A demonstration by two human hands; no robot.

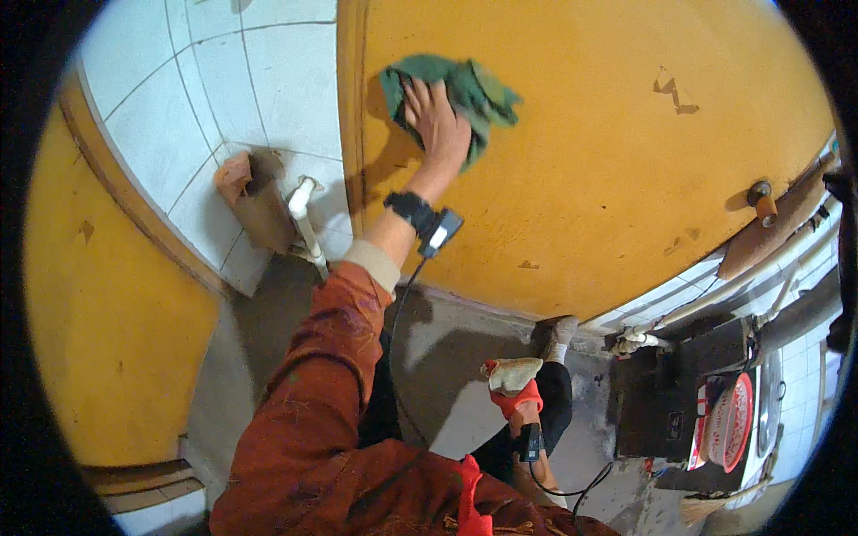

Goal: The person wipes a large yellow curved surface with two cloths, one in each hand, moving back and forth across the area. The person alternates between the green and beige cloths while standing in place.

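Note:
My left hand [439, 127] is spread flat on a green cloth [493, 97], pressing it against a yellow door [570, 167] near the door's left edge. A black strap with a small device [429, 224] sits on that wrist, and a cable runs down from it. Lower down, my right hand [515, 387] hangs beside my leg, away from the door. Red and beige fabric covers it; whether this is a glove or a held cloth I cannot tell, and the fingers are hidden. Another black device [529, 442] is strapped to the right wrist.
A round doorknob [763, 202] juts from the door's right side. White pipe [305, 221] rises by the tiled wall [288, 87] at left, beside a brown container [258, 201]. At right, a red-and-white basket [730, 422] stands by a dark cabinet [670, 395], with a broom [710, 506] below. Another yellow door [114, 288] is at left.

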